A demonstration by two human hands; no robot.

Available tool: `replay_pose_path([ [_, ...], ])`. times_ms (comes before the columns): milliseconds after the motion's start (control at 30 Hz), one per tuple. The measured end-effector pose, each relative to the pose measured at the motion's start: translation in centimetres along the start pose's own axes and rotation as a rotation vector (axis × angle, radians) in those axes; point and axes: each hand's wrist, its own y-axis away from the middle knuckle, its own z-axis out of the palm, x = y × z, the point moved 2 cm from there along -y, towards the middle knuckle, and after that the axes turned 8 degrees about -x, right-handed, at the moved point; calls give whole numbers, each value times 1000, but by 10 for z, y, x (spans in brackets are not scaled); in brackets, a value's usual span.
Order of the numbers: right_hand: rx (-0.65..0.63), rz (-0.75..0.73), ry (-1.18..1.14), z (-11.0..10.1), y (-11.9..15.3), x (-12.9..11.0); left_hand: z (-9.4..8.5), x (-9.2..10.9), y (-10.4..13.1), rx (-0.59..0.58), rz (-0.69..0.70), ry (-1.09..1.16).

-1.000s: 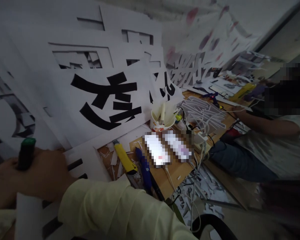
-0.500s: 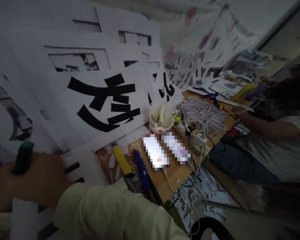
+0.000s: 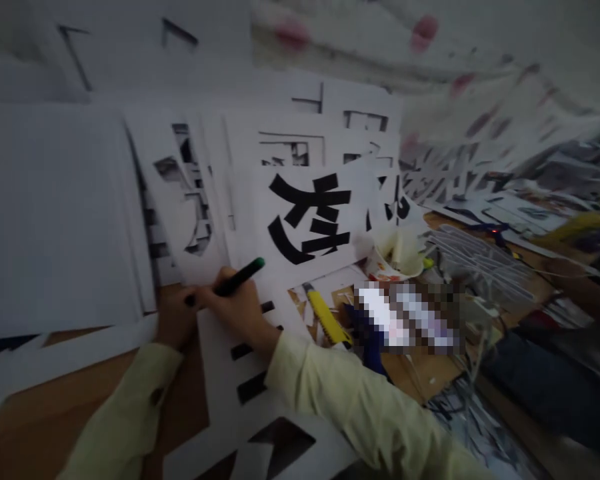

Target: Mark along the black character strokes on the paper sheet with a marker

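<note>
My right hand is closed round a dark marker with a green end, which points up and to the right. Close against it, my left hand is closed at the marker's other, black end; whether that end is a cap I cannot tell. Beneath both hands lies a white sheet with black bars and cut-out shapes. Behind them stands a white board bearing a large black character.
A yellow box cutter, a blue glue gun and two blurred-out phones lie on the right. Behind them is a paper bowl. Cables trail past a co-worker's arm. Cut-out white boards lean at the back.
My view has swung left, so the hands and marker sit nearer the middle and the board farther right. The marker has tilted from nearly upright to slanting right.
</note>
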Motion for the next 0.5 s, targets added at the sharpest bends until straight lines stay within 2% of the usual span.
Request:
replay_pose_path([
  [133, 22, -47, 28, 2, -1, 0, 5, -2, 1, -55, -9, 105],
  [333, -64, -29, 68, 4, 2, -3, 7, -3, 1, -62, -60, 193],
  [500, -92, -66, 15, 5, 1, 0, 10, -4, -2, -70, -90, 238],
])
